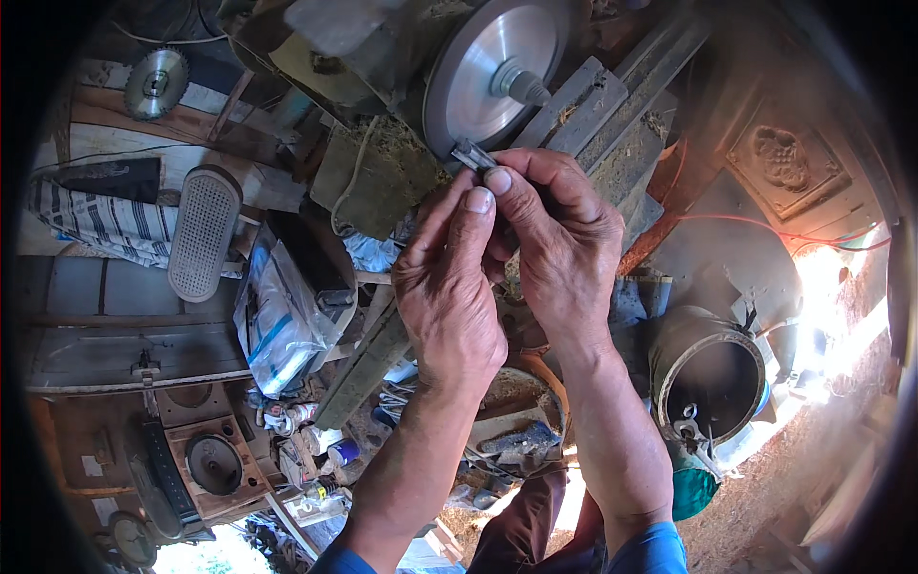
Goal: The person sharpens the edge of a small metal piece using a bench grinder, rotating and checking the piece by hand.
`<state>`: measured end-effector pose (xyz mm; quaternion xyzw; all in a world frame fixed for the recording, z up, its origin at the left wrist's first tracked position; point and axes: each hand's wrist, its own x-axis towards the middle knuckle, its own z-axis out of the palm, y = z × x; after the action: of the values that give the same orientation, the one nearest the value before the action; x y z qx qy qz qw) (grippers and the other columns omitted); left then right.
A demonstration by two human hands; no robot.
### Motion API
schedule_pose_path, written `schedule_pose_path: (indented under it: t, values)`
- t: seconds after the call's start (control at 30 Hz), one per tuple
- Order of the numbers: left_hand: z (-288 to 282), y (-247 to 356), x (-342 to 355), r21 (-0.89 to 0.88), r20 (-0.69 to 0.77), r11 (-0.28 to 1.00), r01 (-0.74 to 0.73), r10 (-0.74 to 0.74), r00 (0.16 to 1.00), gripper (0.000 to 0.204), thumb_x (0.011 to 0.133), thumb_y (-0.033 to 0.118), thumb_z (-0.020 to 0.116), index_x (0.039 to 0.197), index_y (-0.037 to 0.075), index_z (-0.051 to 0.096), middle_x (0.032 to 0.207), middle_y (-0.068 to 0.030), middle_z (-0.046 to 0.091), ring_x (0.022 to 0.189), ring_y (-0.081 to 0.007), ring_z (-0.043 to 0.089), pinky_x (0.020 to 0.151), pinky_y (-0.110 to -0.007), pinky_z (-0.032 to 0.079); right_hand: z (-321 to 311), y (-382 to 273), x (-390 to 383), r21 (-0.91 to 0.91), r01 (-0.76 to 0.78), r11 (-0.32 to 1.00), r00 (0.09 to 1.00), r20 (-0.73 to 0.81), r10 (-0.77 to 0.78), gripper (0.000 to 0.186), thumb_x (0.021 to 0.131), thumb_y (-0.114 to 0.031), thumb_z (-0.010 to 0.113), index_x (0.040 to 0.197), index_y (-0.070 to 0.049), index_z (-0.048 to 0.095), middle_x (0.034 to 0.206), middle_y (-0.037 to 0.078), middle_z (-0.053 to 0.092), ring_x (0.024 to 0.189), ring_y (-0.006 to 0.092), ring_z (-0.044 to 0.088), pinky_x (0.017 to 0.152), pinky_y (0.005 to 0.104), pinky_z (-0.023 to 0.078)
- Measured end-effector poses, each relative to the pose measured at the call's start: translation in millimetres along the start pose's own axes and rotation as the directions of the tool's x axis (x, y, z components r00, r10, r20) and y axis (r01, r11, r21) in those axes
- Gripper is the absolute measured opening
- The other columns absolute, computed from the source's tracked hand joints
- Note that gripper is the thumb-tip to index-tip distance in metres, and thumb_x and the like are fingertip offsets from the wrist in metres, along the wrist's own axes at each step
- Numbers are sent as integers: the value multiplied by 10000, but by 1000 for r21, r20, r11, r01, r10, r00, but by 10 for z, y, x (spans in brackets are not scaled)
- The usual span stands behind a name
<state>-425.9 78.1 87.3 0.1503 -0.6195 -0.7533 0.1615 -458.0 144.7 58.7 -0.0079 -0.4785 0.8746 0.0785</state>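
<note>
Both hands meet in front of a round grinding wheel point(478, 72) with a shiny metal face and a dark rim. Between them is a small, short metal bit point(472, 153) with a groove along it, its far end at the wheel's lower rim. My right hand point(564, 230) pinches the bit, thumb on top. My left hand point(449, 277) is closed beside it, thumb up against the right thumb and fingertips beneath the bit's near end. The fingers hide part of the bit. Whether it touches the wheel, I cannot tell.
Dusty wooden slats point(593, 124) lie right of the wheel. A toothed saw blade point(156, 83), a perforated oval pad point(205, 232) and a plastic bag point(282, 316) are at left. An open round drum point(712, 383) stands at right, below a carved panel point(789, 158). Red cord point(736, 220) runs nearby.
</note>
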Motion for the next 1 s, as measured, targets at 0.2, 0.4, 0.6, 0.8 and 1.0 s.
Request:
schedule_pose_path:
  t: [0.2, 0.4, 0.6, 0.8, 1.0]
  values:
    - [14, -8, 11, 1, -11, 1000, -5, 5, 1000, 300, 951, 190, 626, 1207, 37, 653, 785, 32, 615, 642, -34, 521, 524, -147, 401, -4, 4, 14, -22, -2, 1000, 1000, 2, 2, 163, 872, -112, 719, 972, 15, 712, 902, 70, 646, 770, 109, 609, 660, 236, 493]
    - [6, -19, 20, 2, -7, 1000, 2, -2, 1000, 307, 948, 197, 631, 1211, 40, 652, 807, 29, 622, 645, -34, 518, 526, -148, 396, -18, 7, 22, -39, 1, 999, 1000, 11, -1, 173, 874, -116, 718, 981, 20, 709, 896, 68, 646, 741, 103, 610, 625, 232, 493]
    - [8, -20, 23, -2, -10, 1000, 3, -3, 1000, 299, 945, 198, 637, 1201, 46, 660, 837, 22, 641, 646, -33, 523, 527, -150, 394, -14, 20, 24, -49, 6, 999, 1000, 8, -6, 169, 874, -116, 718, 980, 15, 710, 900, 68, 648, 757, 108, 618, 641, 234, 501]
    - [31, 16, 0, -31, -27, 999, 28, -29, 999, 238, 920, 194, 681, 1115, 57, 688, 827, 54, 593, 670, -31, 460, 562, -180, 341, -11, -1, 16, -13, -11, 1000, 1000, 16, 11, 159, 876, -112, 713, 977, 11, 710, 904, 68, 649, 767, 111, 624, 649, 235, 504]
    - [28, 13, 5, -49, -36, 998, 39, -41, 999, 243, 915, 199, 688, 1113, 58, 691, 818, 55, 591, 668, -33, 459, 561, -181, 339, 1, -13, 10, -29, -13, 1000, 1000, 6, 13, 151, 876, -106, 713, 970, 12, 710, 901, 63, 648, 760, 103, 619, 645, 236, 506]
